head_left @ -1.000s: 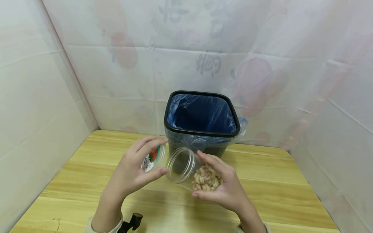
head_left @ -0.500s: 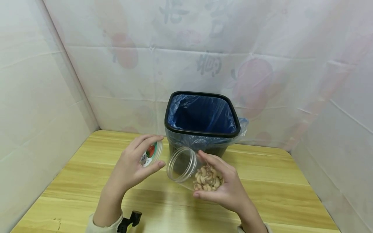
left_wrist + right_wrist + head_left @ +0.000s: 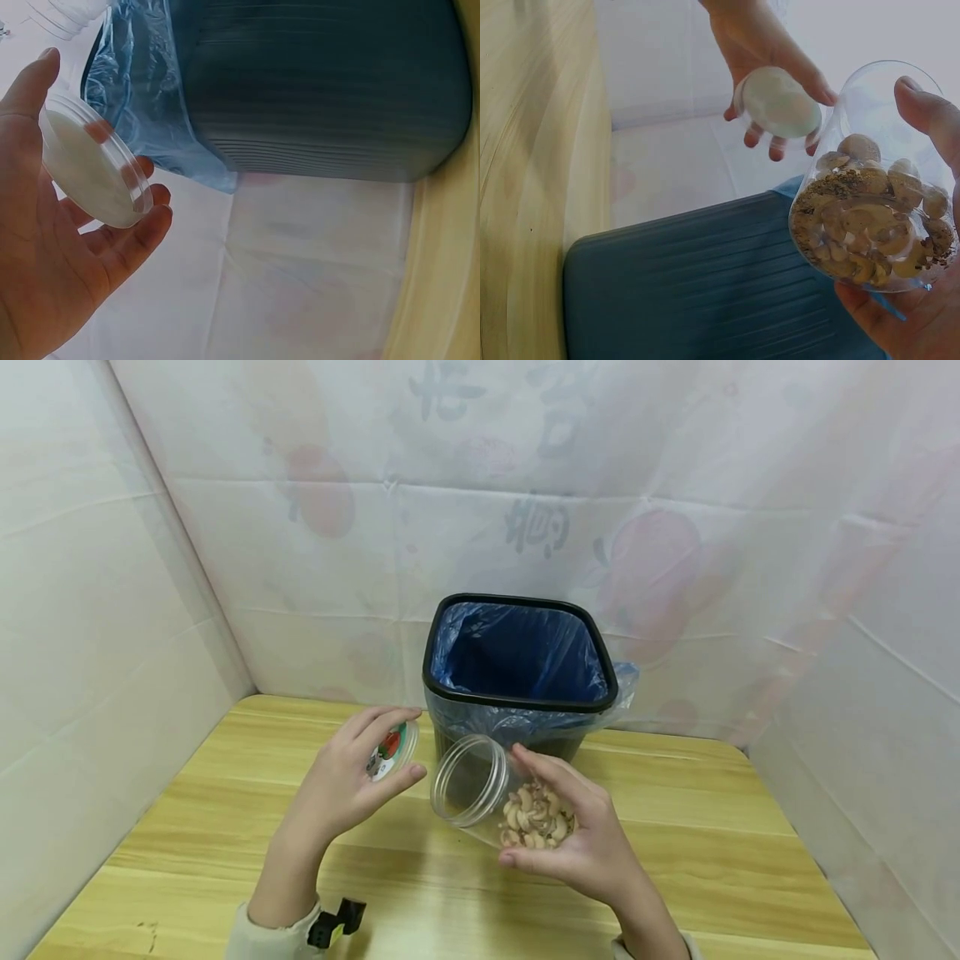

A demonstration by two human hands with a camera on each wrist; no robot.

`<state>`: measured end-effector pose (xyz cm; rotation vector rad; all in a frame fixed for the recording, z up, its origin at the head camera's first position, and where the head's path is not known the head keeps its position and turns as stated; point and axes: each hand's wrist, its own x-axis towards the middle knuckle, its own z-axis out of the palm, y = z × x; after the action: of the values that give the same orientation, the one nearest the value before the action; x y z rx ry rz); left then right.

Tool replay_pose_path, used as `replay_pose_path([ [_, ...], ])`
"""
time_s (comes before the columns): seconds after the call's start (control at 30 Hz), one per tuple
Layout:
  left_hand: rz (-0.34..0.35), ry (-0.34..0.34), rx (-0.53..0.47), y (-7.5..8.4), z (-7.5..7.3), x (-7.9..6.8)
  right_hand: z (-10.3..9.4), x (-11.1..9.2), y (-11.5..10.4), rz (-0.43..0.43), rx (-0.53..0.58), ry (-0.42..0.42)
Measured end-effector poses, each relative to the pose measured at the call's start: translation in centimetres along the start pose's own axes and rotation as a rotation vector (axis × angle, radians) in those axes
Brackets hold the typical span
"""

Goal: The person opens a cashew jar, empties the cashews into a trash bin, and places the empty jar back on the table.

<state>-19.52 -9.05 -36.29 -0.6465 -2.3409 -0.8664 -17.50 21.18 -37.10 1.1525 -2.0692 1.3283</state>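
My left hand holds a round clear lid with a strawberry label, its fingers curled along the edge. In the left wrist view, the pale underside of the lid shows. My right hand grips a clear plastic jar around its lower part, thumb on one side and fingers on the other. The jar is tilted, its uncovered mouth pointing left toward the lid, with a gap between them. Cashews lie heaped at its base; dark crumbs show among them in the right wrist view.
Just behind the hands stands a dark bin with a black rim and a blue plastic liner folded over it. Under everything is a wooden table. Printed white cloth encloses the back and sides.
My left hand has drawn slightly left with the lid, widening the gap to the jar's mouth. My right hand and the jar have barely moved.
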Motion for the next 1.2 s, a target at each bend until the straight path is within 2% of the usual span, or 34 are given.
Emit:
replay_pose_path([
  [0.4,-0.050,-0.039,-0.001,-1.0,0.8,-0.1,0.1,0.0,0.1,0.001,0.008,-0.006],
  [1.2,-0.145,-0.138,0.099,-2.8,2.2,-0.3,-0.2,0.2,-0.5,0.018,-0.006,-0.012],
])
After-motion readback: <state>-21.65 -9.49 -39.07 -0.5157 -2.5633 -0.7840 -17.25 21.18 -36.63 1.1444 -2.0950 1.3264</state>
